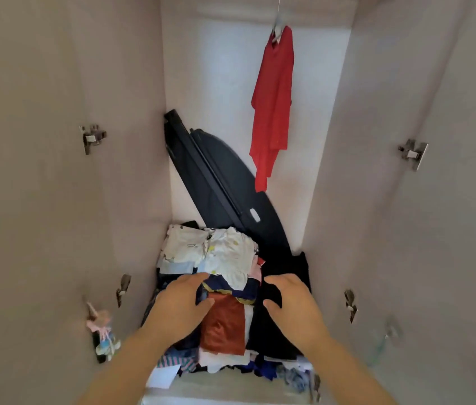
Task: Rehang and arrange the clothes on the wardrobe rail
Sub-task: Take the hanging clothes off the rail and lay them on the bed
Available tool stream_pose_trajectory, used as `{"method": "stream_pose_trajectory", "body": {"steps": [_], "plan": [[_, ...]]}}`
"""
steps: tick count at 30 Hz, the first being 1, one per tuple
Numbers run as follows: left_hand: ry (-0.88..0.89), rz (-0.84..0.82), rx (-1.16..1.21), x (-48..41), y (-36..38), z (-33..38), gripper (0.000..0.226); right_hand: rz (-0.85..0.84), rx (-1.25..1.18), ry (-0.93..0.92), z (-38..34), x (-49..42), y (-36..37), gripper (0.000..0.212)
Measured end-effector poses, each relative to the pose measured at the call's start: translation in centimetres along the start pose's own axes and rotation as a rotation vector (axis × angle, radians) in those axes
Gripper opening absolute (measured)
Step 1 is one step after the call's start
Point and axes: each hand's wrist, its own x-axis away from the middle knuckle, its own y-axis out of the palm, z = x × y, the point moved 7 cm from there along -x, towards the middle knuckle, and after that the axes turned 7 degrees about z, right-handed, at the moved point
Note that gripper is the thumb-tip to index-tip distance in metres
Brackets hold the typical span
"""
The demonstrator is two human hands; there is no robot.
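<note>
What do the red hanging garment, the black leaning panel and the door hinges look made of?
Red garment: thin, soft woven or knit fabric, matte; it hangs limp in loose folds.
Black panel: probably rigid plastic with a dark matte covering; it has a straight bar and keeps its shape while leaning.
Hinges: metal, with bright silvery glints.
</note>
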Motion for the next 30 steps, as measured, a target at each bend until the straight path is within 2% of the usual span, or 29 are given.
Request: {"method": "stream_pose_trajectory", "body": {"steps": [9, 18, 25, 30], "plan": [[0.093, 0.252, 0.050, -19.8, -6.8, 4.2, 0.052, 0.231, -0.031, -0.225, -2.5, -21.1, -4.6, 0.041], [0.245, 0.570, 0.183, -35.5, -16.7, 9.2, 0.050, 0.482, -0.039, -0.518, -9.3, -38.9, -12.7, 0.039], [0.376, 0.756, 0.301, -44.5, -23.5, 11.4, 0.047, 0.668, 0.121, -0.604, -13.4, -48.6, -16.4, 0.039], [0.474, 0.755, 0.330, -49.6, -25.4, 11.8, 0.046, 0.782, 0.359, -0.602, -14.7, -54.9, -19.0, 0.040]]}}
